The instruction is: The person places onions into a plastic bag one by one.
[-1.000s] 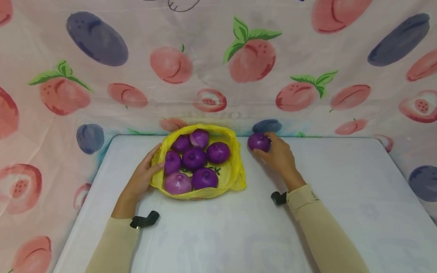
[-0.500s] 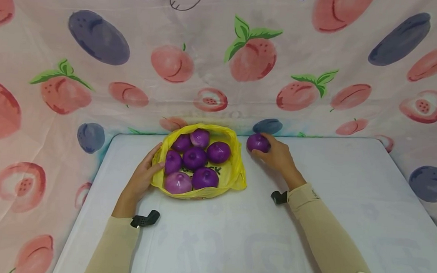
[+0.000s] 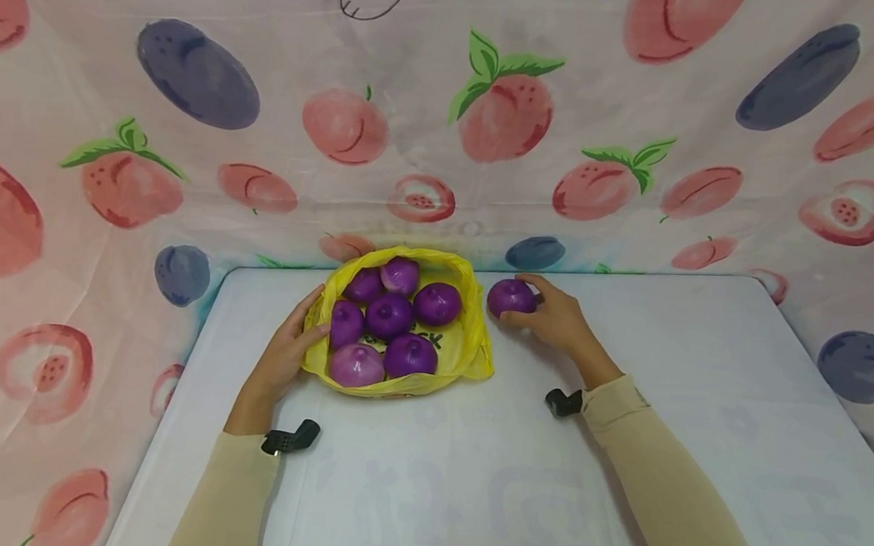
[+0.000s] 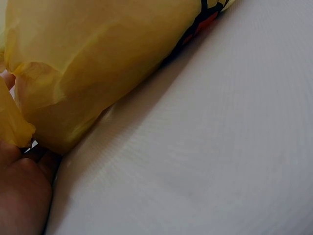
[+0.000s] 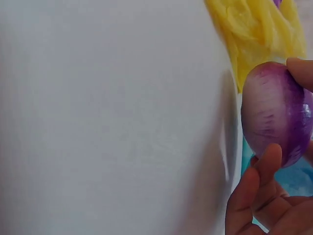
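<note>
My right hand (image 3: 560, 316) holds a purple onion (image 3: 509, 297) between thumb and fingers, just right of the yellow plastic bag (image 3: 475, 346). In the right wrist view this onion (image 5: 269, 110) shows a pale side streaked with purple, with fingertips against it. The bag stands with its mouth spread wide, and several purple onions (image 3: 389, 316) lie inside; the one at the front left is paler. My left hand (image 3: 282, 355) grips the bag's left rim, thumb over the edge and fingers outside. The left wrist view shows the bag's side (image 4: 98, 63) close to the tabletop.
A white table (image 3: 439, 482) with faint markings spans the front. Behind it and at the sides hangs a fruit-print cloth (image 3: 419, 71), close to the table's back edge. Dark wrist cameras are strapped at both cuffs.
My right hand has drawn the onion slightly toward me and left, closer to the bag, turning it a little. My left hand keeps its place on the rim.
</note>
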The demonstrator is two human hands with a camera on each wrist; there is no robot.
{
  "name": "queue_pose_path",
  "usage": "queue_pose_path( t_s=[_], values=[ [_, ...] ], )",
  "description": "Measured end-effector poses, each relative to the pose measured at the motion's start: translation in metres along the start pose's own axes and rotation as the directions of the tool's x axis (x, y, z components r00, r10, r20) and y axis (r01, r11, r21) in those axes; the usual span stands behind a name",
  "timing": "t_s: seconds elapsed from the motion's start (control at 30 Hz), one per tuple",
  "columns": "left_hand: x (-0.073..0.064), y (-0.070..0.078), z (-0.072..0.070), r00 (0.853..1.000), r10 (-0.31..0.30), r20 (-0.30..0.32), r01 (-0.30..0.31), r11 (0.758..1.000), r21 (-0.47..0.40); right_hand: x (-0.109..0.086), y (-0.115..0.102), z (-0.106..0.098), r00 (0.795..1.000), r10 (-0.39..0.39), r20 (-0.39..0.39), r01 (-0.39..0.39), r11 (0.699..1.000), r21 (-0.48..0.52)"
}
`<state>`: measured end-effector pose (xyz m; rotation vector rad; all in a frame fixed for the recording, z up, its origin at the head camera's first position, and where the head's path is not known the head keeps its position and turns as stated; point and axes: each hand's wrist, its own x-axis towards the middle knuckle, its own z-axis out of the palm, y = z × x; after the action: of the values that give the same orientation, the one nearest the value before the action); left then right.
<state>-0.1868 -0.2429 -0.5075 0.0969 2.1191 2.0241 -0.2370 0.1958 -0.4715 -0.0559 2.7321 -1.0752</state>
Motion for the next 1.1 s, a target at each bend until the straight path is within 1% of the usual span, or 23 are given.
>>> queue_pose_path(
  t_s=[0.17, 0.4, 0.57, 0.7, 0.8, 0.97, 1.1],
  values=[
    [0.000, 0.000, 0.000, 1.000, -0.002, 0.004, 0.002, 1.000, -0.004, -0.010, -0.008, -0.001, 1.000, -0.001, 0.027, 0.000, 0.998, 0.058],
    [0.000, 0.000, 0.000, 1.000, 0.014, 0.015, -0.014, 1.000, -0.018, -0.024, -0.023, -0.004, 0.999, -0.026, 0.026, 0.024, 0.995, 0.096],
    [0.000, 0.000, 0.000, 1.000, 0.010, 0.010, -0.009, 1.000, -0.016, -0.033, -0.036, -0.003, 0.997, -0.074, 0.030, 0.070, 0.991, 0.111],
    [0.000, 0.000, 0.000, 1.000, 0.009, 0.011, -0.008, 1.000, -0.017, -0.036, -0.044, 0.002, 0.991, -0.130, 0.036, 0.125, 0.985, 0.116],
    [0.000, 0.000, 0.000, 1.000, 0.009, 0.008, -0.009, 1.000, -0.015, -0.038, -0.050, 0.007, 0.983, -0.179, 0.043, 0.174, 0.980, 0.091],
    [0.001, -0.001, 0.000, 1.000, 0.006, 0.007, -0.006, 1.000, -0.015, -0.042, -0.058, 0.017, 0.964, -0.259, 0.063, 0.259, 0.966, 0.014],
    [0.001, -0.001, -0.001, 1.000, 0.004, 0.011, -0.004, 1.000, -0.022, -0.044, -0.063, 0.026, 0.951, -0.302, 0.066, 0.303, 0.953, 0.001]
  ],
)
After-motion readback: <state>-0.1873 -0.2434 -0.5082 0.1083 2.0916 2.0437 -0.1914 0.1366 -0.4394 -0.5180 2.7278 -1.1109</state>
